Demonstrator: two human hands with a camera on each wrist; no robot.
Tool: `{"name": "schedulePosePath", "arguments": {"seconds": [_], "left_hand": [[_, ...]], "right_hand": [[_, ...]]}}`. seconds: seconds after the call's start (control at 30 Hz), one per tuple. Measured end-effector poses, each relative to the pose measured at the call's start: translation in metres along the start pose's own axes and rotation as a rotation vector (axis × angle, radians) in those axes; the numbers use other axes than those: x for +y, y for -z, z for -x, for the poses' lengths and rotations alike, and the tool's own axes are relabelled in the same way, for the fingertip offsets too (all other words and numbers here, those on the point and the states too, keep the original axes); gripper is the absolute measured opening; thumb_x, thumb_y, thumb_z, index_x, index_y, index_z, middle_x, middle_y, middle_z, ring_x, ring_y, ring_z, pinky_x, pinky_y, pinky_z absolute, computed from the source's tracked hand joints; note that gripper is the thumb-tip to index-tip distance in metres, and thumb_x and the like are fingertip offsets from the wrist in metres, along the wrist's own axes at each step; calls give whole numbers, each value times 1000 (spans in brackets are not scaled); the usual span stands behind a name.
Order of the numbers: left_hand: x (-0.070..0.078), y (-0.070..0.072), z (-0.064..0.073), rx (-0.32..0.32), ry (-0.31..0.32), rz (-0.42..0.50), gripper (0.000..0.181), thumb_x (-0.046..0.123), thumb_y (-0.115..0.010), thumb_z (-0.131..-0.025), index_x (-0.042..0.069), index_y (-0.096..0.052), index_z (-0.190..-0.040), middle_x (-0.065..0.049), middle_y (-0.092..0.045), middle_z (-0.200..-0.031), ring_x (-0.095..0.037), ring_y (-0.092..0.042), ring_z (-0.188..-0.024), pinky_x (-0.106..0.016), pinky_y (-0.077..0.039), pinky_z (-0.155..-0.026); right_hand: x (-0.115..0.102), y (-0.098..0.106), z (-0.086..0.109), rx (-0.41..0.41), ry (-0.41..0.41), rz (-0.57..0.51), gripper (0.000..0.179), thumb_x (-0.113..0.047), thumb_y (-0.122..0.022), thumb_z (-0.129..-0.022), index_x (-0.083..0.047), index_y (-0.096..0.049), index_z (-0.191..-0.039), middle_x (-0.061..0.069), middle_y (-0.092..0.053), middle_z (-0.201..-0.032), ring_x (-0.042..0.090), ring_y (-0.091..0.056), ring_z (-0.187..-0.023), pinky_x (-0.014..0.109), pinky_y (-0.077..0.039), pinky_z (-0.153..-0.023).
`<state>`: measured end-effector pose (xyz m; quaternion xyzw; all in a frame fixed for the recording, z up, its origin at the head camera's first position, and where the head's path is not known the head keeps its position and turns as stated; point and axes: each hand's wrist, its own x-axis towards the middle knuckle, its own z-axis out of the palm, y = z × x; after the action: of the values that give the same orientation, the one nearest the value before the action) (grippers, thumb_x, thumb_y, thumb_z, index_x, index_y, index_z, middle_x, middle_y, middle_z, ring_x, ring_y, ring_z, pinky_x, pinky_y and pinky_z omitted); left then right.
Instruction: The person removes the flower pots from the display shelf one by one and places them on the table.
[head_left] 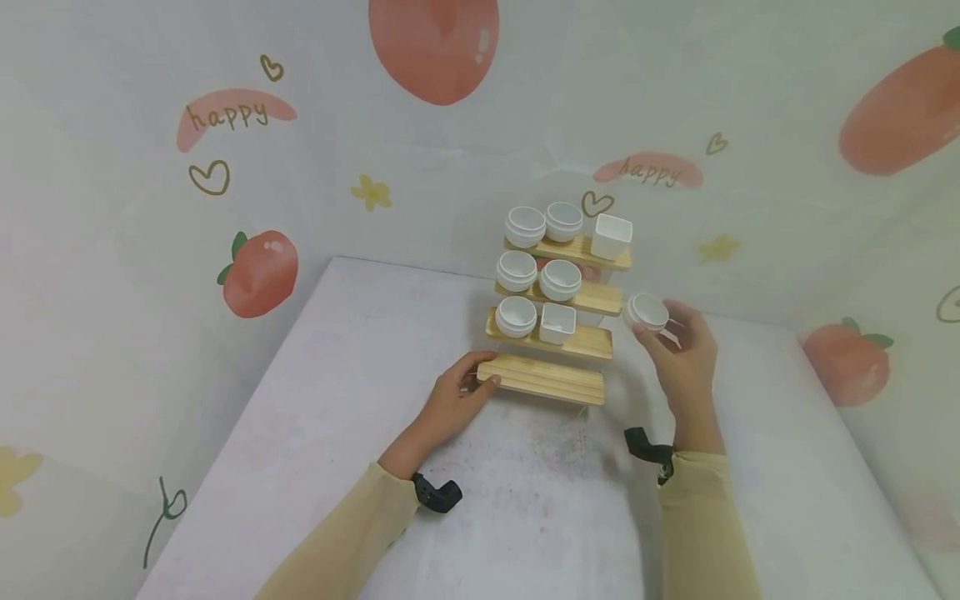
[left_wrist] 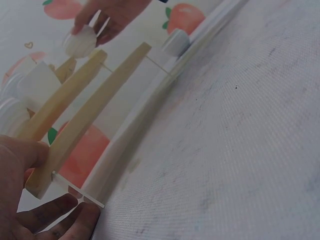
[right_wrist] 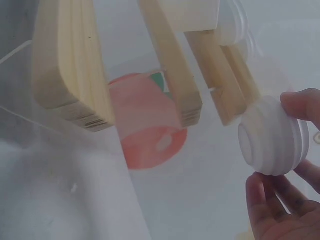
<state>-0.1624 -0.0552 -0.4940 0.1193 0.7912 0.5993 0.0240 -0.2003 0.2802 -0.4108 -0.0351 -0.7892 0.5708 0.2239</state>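
A tiered stand (head_left: 540,379) has several wooden shelves on clear supports. My left hand (head_left: 453,396) grips the left end of its lowest shelf; in the left wrist view the thumb lies along the wood and the fingers are by a clear support (left_wrist: 80,189). My right hand (head_left: 684,346) pinches a white ribbed round bowl (head_left: 647,312) between thumb and fingers, off the right ends of the middle shelves. The right wrist view shows this bowl (right_wrist: 275,136) tipped sideways, its base towards the shelf ends. The lowest shelf bears nothing.
White round bowls (head_left: 516,317) and a square cup (head_left: 557,323) share the second shelf up. Two round bowls (head_left: 561,280) sit on the third. The top shelf bears two round bowls (head_left: 525,227) and a square cup (head_left: 612,237). A printed wall covering (head_left: 465,167) rises behind.
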Motion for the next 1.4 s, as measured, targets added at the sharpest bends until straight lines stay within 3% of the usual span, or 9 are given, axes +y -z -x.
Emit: {"name": "schedulePosePath", "arguments": {"seconds": [0.37, 0.87, 1.13, 1.4], "left_hand": [[0, 1, 0, 4, -9, 10, 42, 29, -68, -106, 21, -61, -146, -7, -66, -141, -26, -68, -125, -45, -59, -101], [0, 0, 1, 6, 3, 0, 42, 28, -68, -106, 21, -60, -147, -8, -67, -138, -24, -69, -122, -43, -60, -99], [2, 0, 1, 6, 4, -1, 42, 26, -68, -106, 20, -60, -147, -8, -66, -141, -24, -68, -123, -43, -59, -100], [3, 0, 1, 5, 8, -10, 42, 27, -68, -106, 21, -60, -146, -8, -66, -141, -24, -68, -124, -43, -59, -100]], "right_hand": [[10, 4, 4, -5, -58, -1, 57, -5, -85, -89, -8, -62, -142, 0, -62, -138, 8, -61, -121, 21, -56, -102], [26, 8, 10, -47, -116, 116, 63, -14, -87, -90, -5, -58, -145, 4, -61, -138, 17, -60, -128, 36, -54, -112], [37, 12, 11, -62, -134, 152, 62, -15, -88, -89, -3, -58, -143, 5, -60, -138, 21, -60, -129, 19, -54, -103], [41, 16, 14, -107, -146, 226, 65, -22, -88, -89, -1, -56, -141, 11, -60, -140, 28, -62, -129, 10, -51, -93]]}}
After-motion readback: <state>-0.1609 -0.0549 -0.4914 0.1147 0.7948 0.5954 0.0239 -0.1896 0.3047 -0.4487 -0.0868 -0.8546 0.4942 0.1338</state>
